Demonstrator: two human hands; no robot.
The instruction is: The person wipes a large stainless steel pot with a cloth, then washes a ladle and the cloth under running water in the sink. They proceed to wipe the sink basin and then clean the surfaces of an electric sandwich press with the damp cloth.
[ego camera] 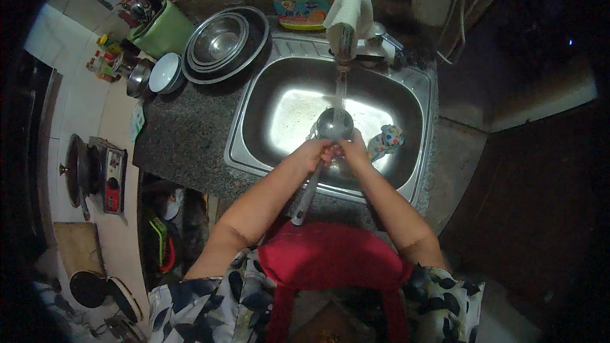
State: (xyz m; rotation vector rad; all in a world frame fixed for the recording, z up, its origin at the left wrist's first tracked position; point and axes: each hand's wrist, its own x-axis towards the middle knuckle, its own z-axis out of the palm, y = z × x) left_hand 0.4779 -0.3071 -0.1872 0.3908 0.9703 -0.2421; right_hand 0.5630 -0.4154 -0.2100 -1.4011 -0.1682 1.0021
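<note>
Over a stainless steel sink (257, 119), my left hand (318, 151) and my right hand (353, 149) are close together at a metal ladle (335, 125). Its round bowl lies under water running from the faucet (346, 40), and its grey handle slants down toward my red apron. Both hands grip near the bowl's front rim, with something pinkish between the fingers that I cannot make out. A white cloth (351, 7) drapes over the faucet. Right of my right hand, a crumpled dotted cloth (387, 141) lies in the sink.
Nested metal basins (224, 45) and white bowls (165, 74) stand on the speckled counter (183, 128) at left. A yellow detergent jug (300, 0) stands behind the sink. A green utensil holder (164, 31) and bottles (105, 62) are farther left, above a lidded pan (76, 169) near a stove.
</note>
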